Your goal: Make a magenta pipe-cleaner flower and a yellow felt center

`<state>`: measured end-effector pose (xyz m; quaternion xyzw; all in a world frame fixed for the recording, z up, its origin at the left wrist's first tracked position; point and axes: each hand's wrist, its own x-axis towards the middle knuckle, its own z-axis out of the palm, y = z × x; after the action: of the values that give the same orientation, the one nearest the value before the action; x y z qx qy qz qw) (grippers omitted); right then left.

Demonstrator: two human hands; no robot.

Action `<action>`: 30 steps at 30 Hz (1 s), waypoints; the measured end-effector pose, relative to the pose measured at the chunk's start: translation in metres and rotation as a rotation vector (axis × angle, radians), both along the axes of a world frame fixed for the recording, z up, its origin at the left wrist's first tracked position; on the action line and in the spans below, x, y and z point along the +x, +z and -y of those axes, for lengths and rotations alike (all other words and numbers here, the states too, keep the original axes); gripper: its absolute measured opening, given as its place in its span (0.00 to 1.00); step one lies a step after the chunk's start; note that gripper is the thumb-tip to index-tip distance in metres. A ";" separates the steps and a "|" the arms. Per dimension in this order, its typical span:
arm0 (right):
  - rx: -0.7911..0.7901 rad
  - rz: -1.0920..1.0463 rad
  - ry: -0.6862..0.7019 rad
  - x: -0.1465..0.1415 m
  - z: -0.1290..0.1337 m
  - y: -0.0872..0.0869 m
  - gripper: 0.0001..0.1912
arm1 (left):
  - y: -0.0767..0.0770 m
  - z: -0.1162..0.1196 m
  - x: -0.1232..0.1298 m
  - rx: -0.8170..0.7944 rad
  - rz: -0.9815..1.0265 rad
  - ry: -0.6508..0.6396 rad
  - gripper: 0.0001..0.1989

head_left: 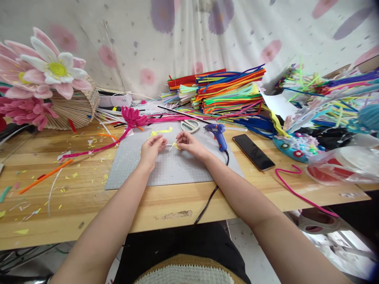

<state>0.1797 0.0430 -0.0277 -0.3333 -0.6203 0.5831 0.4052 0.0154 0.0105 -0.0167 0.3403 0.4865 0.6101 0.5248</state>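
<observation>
Over the grey cutting mat [183,173], my left hand [152,150] pinches one end of a thin pale stem [169,145]. My right hand [191,145] is closed at the other end, fingertips on a small yellow piece [176,146] that looks like a paper or felt scrap. Just beyond my hands lie scissors [190,126] with pale handles and a few yellow scraps [161,131]. A blue glue gun [218,136] rests to the right of my right hand, its black cord running under my right forearm.
A phone [253,152] lies right of the mat. Bundles of coloured pipe cleaners [231,92] are piled at the back. Left are a pink pipe-cleaner flower [132,117], an orange stick [45,176] and a basket of fluffy flowers [75,104]. Clear plastic packaging [340,163] sits far right.
</observation>
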 end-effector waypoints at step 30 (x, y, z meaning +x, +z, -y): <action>0.140 0.165 -0.041 0.005 -0.004 -0.005 0.16 | -0.003 -0.003 -0.008 0.149 -0.211 -0.020 0.05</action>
<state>0.1847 0.0467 -0.0323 -0.3637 -0.6839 0.5003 0.3869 0.0070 0.0140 -0.0201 0.4453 0.4890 0.6001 0.4499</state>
